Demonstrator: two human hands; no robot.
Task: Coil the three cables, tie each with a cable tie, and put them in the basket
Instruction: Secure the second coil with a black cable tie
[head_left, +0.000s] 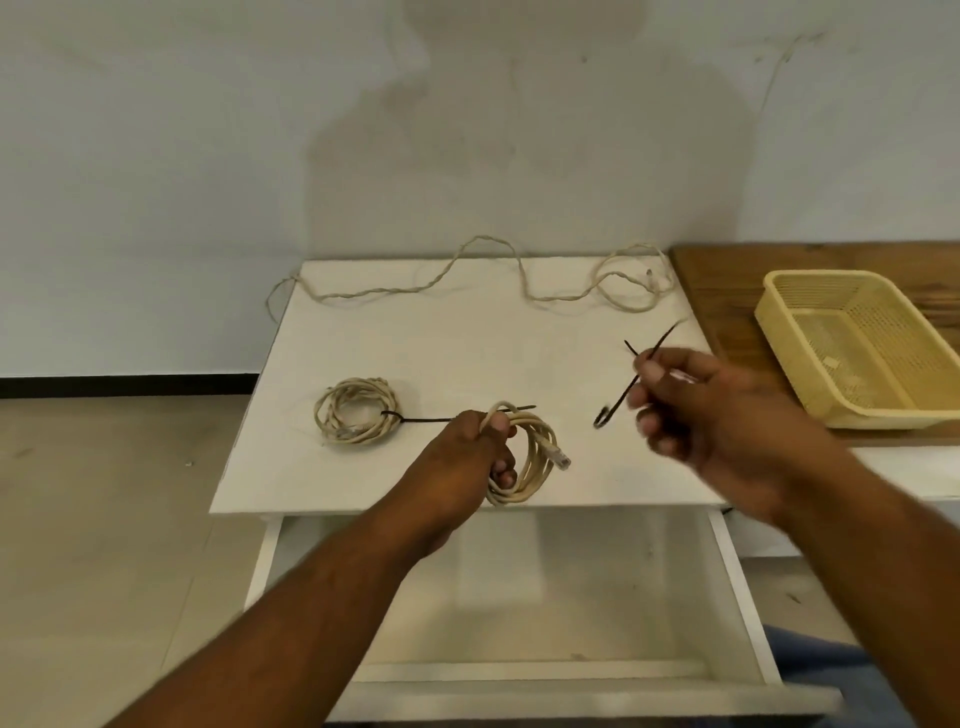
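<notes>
Left hand (467, 447): gripping the untied coil (530, 457) just above the table's (441, 353) front edge. The fingers are curling tight round the coil's left side and the thumb is lying over its top.
Untied coil: its loops are hanging out to the right of the fingers, with the plug (561, 460) poking out beyond them.
Right hand (711, 410): hovering over the table's right side, thumb and fingertips pinching black ties (615, 408). These are blurred, looking like 2 crossing strands that stick out left of the fingers.
Tied coil (356, 418): lying on the table's left part, its black tie tail (415, 420) running toward the left hand.
Loose cable (467, 275): trailing along the table's back edge.
Basket (883, 415): sitting on the wooden top (727, 291) right of the table.
Drawer (519, 597): standing open under the table's front.
</notes>
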